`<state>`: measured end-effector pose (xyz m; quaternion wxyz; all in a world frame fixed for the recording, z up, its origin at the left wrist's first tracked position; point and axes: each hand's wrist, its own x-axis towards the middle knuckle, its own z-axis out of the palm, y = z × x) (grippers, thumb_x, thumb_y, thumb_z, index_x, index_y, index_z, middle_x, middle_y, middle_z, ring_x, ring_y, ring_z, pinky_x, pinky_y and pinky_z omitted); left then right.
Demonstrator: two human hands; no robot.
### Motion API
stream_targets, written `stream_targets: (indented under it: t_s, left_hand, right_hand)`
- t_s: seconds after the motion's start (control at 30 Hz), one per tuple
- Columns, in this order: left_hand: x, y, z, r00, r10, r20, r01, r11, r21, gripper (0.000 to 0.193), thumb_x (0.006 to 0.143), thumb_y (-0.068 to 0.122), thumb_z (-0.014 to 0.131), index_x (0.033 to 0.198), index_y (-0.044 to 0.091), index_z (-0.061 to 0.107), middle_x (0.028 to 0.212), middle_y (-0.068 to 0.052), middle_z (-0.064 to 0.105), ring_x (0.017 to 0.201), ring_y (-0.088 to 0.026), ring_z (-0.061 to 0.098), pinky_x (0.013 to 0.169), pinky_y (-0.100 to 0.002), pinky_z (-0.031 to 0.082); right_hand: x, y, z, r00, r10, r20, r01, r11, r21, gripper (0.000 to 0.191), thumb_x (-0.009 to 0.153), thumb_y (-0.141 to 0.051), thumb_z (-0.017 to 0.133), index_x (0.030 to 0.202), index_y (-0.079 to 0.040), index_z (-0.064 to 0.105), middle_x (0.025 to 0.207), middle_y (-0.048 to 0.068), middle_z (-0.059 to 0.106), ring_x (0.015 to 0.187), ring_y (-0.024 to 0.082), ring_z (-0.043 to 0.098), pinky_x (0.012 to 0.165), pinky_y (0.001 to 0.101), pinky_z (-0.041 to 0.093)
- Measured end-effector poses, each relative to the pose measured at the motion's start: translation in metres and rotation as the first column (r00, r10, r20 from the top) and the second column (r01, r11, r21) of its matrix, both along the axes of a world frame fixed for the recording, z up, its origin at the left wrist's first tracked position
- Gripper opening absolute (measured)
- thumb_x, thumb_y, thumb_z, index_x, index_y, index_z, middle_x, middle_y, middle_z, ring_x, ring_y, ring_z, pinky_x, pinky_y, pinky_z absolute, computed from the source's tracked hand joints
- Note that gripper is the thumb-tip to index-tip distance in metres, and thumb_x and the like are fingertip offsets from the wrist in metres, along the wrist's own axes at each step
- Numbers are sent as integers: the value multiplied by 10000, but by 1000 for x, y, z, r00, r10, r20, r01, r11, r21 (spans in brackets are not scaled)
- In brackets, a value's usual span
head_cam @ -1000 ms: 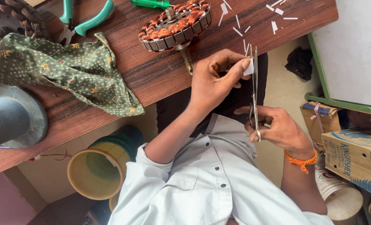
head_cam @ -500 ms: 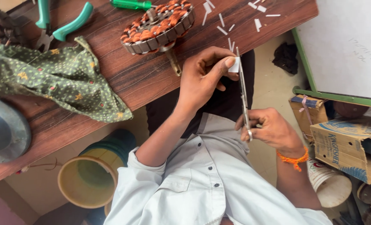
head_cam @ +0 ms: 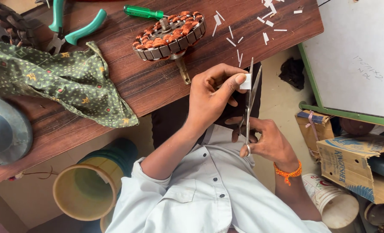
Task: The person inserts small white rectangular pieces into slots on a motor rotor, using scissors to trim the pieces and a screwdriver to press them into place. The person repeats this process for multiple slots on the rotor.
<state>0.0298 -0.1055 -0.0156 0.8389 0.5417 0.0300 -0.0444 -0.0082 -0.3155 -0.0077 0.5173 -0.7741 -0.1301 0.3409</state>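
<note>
Left hand (head_cam: 211,97) pinching small white paper piece (head_cam: 245,81) between fingers, just off the table (head_cam: 157,90) edge; right hand (head_cam: 267,140) gripping scissors (head_cam: 249,97), blades parted, at 3 o'clock of paper.

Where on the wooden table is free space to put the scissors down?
Bare wood lies between the green cloth and the motor winding, running to the table edge near the left hand. The far right corner is littered with white strips; the far left is crowded by pliers.
</note>
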Motion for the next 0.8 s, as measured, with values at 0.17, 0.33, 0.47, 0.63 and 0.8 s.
stream_targets:
  t_s: [0.17,0.33,0.47,0.63,0.8]
  left_hand:
    - [-1,2,8,1000,20,-20,-18,994,108,225,1020,212,677,1087,8,743,891,-33,753,827,-72,728,635,-210,607]
    - [-6,2,20,997,33,63,-48,962,267,177,1011,160,685,1073,7,749,869,-36,765,793,-61,730,639,-214,621]
    - [-5,7,27,991,39,126,-79,942,327,153,1015,130,678,1072,7,748,857,-31,762,749,-58,726,632,-215,627]
    - [-2,8,31,992,18,122,-50,963,263,143,1012,119,681,1076,7,744,874,-39,764,791,-62,750,642,-214,613]
    - [-5,11,33,988,-8,154,-40,952,303,145,1015,118,694,1088,5,748,861,-50,767,795,-71,746,684,-220,588]
  right_hand:
    - [-2,-2,-2,999,-4,-48,2,1000,-30,891,552,-542,886,1270,-43,714,830,4,710,678,68,545,577,251,447]
    - [-7,-4,-6,985,-74,-155,77,997,14,832,581,-438,921,1273,-23,717,808,4,672,728,69,582,608,250,482]
    - [-9,-6,-6,978,-95,-188,103,994,35,831,558,-405,937,1253,-3,721,761,13,658,673,83,580,573,259,471]
    - [-4,-7,-1,986,-2,-166,42,970,240,837,664,-512,910,1286,5,695,806,14,699,741,84,651,641,248,509]
    - [-1,-6,0,993,52,-109,-31,982,186,913,596,-554,896,1276,25,704,749,16,702,635,75,625,558,243,475]
